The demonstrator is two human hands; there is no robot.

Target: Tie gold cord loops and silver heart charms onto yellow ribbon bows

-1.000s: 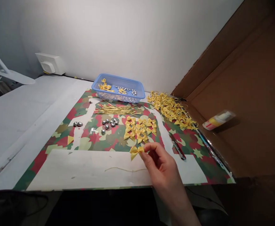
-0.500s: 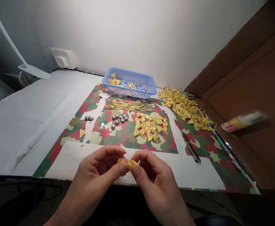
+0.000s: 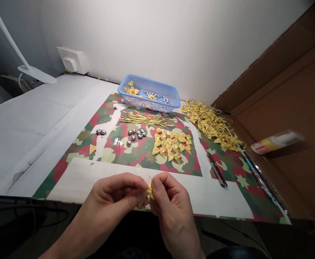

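1. Head view: the blue basket (image 3: 149,104) at the back holds a few yellow bows (image 3: 132,90) and many silver beads (image 3: 161,98), too crowded to count.
2. One bottle (image 3: 272,142), white and yellow, is at the right; its contents cannot be told.
3. One bow (image 3: 150,191) is between the two hands, above the white sheet (image 3: 217,201). The left hand (image 3: 119,194) and right hand (image 3: 170,205) both have their fingers closed on it.
4. On the mat (image 3: 136,158): about ten bows in three columns, roughly eight beads mid-mat, two more leftward, one bundle of wires (image 3: 146,118), one tool (image 3: 217,171).
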